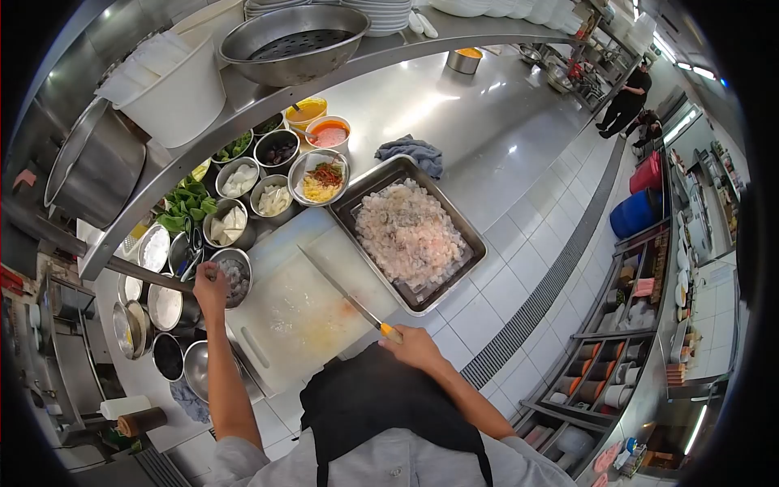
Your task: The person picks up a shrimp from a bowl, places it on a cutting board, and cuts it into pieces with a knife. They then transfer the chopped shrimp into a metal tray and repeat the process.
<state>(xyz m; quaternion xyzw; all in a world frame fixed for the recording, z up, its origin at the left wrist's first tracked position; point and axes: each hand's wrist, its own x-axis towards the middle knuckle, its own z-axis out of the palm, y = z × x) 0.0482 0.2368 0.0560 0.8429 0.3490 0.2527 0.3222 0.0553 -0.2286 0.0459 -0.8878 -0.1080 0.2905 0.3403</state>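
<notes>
My right hand (pixel 414 345) grips the yellow handle of a long knife (pixel 339 286), whose blade lies flat across the white cutting board (pixel 300 312). My left hand (pixel 211 284) reaches into a small steel bowl (pixel 237 274) of chopped pale pieces at the board's left edge; its fingers are partly hidden by the rim. A steel tray (pixel 464 235) heaped with diced pale seafood sits just right of the board.
Several small bowls of ingredients and sauces (pixel 329 131) and leafy greens (pixel 185 204) crowd behind the board. A grey cloth (pixel 412 152) lies on the steel counter. An overhead shelf holds a colander (pixel 294 40) and white tub (pixel 172 89). People (pixel 625 104) stand far down the aisle.
</notes>
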